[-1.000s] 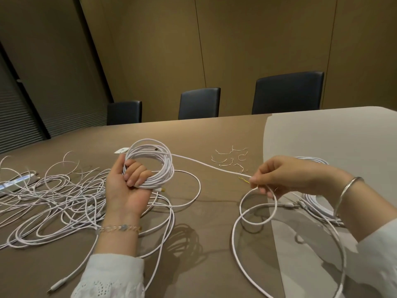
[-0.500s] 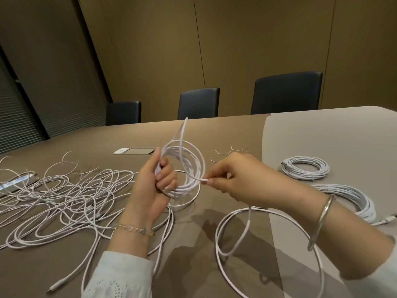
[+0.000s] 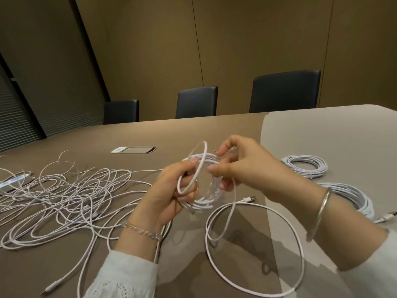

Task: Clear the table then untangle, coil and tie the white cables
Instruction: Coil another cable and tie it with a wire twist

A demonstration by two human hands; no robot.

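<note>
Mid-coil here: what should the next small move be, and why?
Probably lay another loop onto the coil that the left hand grips: the right hand pinches the cable at it, and slack remains on the table.

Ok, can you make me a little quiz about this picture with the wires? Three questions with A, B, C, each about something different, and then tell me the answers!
1. Where is the messy pile of wires?
A. On the table's left side
B. On a chair
C. On the floor

2. How many chairs stand behind the table?
A. One
B. Three
C. Five

3. What is the left hand doing?
A. Lying flat
B. Holding a coil of wire
C. Pointing

Answers: 1 A, the messy pile sprawls on the table at the left. 2 B, three dark chairs line the far edge. 3 B, the left hand grips the coil while the right hand pinches a loop.
</note>
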